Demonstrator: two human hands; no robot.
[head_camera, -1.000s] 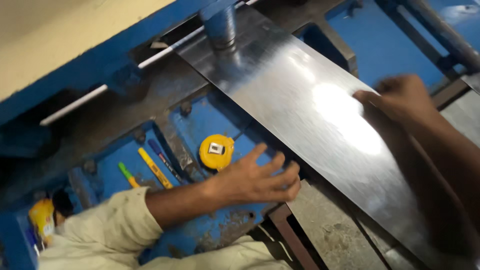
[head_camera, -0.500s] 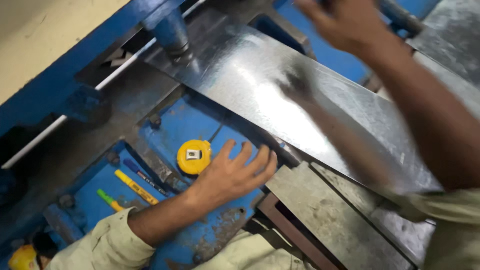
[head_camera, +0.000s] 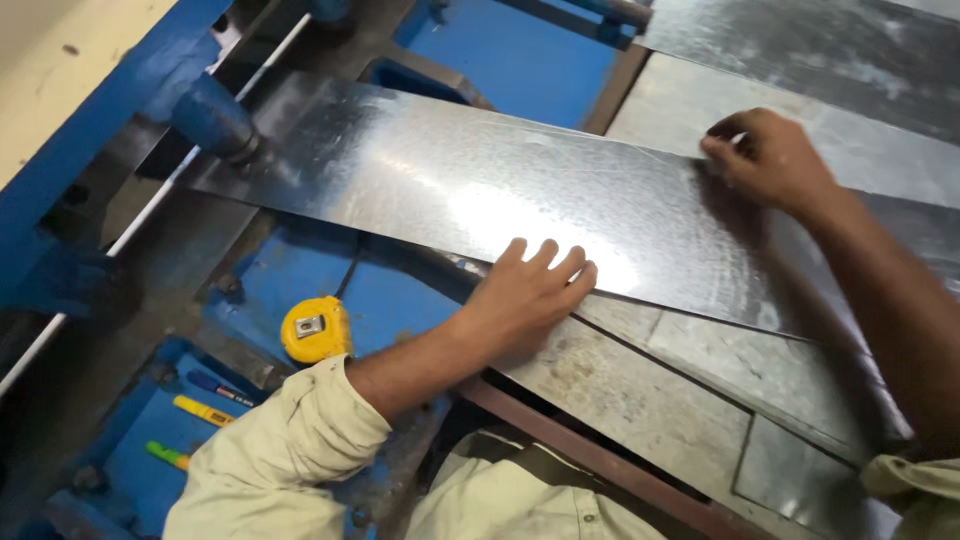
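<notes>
A long shiny galvanised metal sheet (head_camera: 450, 190) lies slanted across the blue machine bed, its left end under a blue round clamp foot (head_camera: 215, 118). My left hand (head_camera: 525, 300) lies flat, fingers spread, on the sheet's near edge. My right hand (head_camera: 770, 160) pinches the sheet's far edge at the right, fingers curled over it.
A yellow tape measure (head_camera: 315, 328) rests on the blue bed left of my left forearm. Markers, one yellow (head_camera: 203, 410) and one green (head_camera: 167, 456), lie in a blue tray at the lower left. More metal sheets (head_camera: 800, 50) are stacked at the upper right and beneath.
The view has swung right. My left hand moved from the blue bed by the tape measure onto the sheet's near edge. My right hand came down and gripped the far edge.
</notes>
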